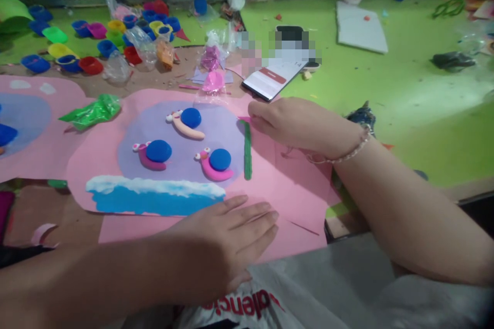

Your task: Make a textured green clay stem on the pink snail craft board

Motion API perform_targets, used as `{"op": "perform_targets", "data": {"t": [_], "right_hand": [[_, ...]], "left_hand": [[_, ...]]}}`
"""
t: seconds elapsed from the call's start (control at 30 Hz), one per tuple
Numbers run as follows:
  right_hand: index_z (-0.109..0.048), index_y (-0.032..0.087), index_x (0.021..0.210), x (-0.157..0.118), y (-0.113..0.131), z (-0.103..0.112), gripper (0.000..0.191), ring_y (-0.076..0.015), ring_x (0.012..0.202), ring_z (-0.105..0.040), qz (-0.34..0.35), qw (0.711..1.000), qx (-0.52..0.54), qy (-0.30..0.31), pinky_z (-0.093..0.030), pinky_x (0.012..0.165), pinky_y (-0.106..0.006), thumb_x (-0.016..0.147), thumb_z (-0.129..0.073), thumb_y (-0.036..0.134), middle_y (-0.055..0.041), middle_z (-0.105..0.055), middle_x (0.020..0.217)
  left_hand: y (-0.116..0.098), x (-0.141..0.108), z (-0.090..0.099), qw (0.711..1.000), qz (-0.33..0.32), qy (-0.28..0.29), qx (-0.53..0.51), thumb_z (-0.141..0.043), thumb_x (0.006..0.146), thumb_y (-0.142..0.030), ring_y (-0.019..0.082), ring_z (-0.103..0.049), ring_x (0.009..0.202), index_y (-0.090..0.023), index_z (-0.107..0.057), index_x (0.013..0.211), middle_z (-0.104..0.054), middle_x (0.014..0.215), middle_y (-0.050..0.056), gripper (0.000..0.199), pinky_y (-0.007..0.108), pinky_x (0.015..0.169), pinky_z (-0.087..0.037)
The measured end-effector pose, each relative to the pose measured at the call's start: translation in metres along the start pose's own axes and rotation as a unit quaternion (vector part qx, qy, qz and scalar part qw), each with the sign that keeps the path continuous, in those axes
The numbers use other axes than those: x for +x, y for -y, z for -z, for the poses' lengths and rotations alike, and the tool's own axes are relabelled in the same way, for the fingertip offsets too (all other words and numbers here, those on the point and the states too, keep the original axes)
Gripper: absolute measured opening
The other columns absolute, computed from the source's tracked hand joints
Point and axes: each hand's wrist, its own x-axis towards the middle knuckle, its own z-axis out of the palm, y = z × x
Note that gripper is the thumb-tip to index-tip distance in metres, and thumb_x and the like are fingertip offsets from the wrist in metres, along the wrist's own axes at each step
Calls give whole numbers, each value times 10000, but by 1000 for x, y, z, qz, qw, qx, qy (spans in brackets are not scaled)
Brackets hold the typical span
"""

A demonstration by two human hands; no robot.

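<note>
Along the near edge of the green surface lies a wavy-edged pink sheet, overlapping another pink sheet that shows beyond its near edge. A lilac oval fills much of its middle. Near the lower sheet's near edge, the left hand is spread flat, palm down, fingers extended and slightly apart, gripping nothing. The right hand, with a bracelet at its wrist, is curled near the wavy sheet's far right part, fingertips at a small magenta piece; whether they pinch it cannot be told.

Beyond the right hand, past the sheet's far edge, a phone lies screen up, part of it blurred out. Along the wavy sheet's near edge runs a blue band topped with uneven white. Over its far left part lies a bright green wrapped packet. On the oval sit three clay snails with blue disc shells and bulging eyes: a peach snail farthest back, a dark pink snail to the left, and a bright pink snail to the right. Beside the oval's right edge stretches a narrow green strip, its far end near the right fingertips.
</note>
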Motion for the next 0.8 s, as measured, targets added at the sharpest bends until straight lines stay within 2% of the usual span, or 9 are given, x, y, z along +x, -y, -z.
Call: {"op": "perform_targets", "data": {"t": [0.17, 0.3, 0.5, 0.6, 0.8], "right_hand": [[-570, 157, 993, 1, 1, 1, 272, -125, 506, -378, 5, 1000, -8, 3, -194, 520, -287, 969, -328, 278, -55, -579, 671], [-576, 162, 983, 3, 0, 0, 268, -123, 501, -378, 5, 1000, -18, -6, -196, 513, -289, 967, -329, 267, -50, -573, 674], [-568, 165, 929, 1, -2, 1, 258, -125, 532, -414, 9, 1000, -13, -12, -217, 520, -289, 974, -329, 249, -51, -562, 693], [-572, 163, 911, 1, -4, 1, 253, -128, 568, -441, 18, 1000, -4, -22, -234, 536, -292, 966, -332, 221, -62, -576, 722], [-558, 169, 941, -2, -6, 0, 252, -116, 562, -422, 40, 999, -6, -24, -238, 525, -280, 974, -318, 237, -57, -571, 737]], "left_hand": [[-2, -1, -4, 999, 23, -17, -14, -484, 903, -391, 218, -385, 1355, -119, -474, 1350, -479, 1449, 60, 523, 382, 1152, -237], [-2, -1, -3, 1000, 8, 2, -12, -465, 913, -378, 227, -385, 1358, -104, -449, 1368, -461, 1462, 73, 531, 385, 1142, -260], [0, -2, -3, 1000, 6, -11, -17, -467, 908, -369, 237, -376, 1365, -100, -444, 1373, -457, 1463, 87, 538, 401, 1144, -268], [1, -1, -1, 1000, -4, 9, -9, -457, 915, -373, 241, -384, 1361, -96, -427, 1387, -447, 1470, 89, 548, 399, 1143, -271], [2, 0, 3, 1000, -2, 11, -12, -467, 913, -384, 238, -396, 1355, -99, -442, 1375, -453, 1466, 85, 543, 397, 1138, -286]]}}
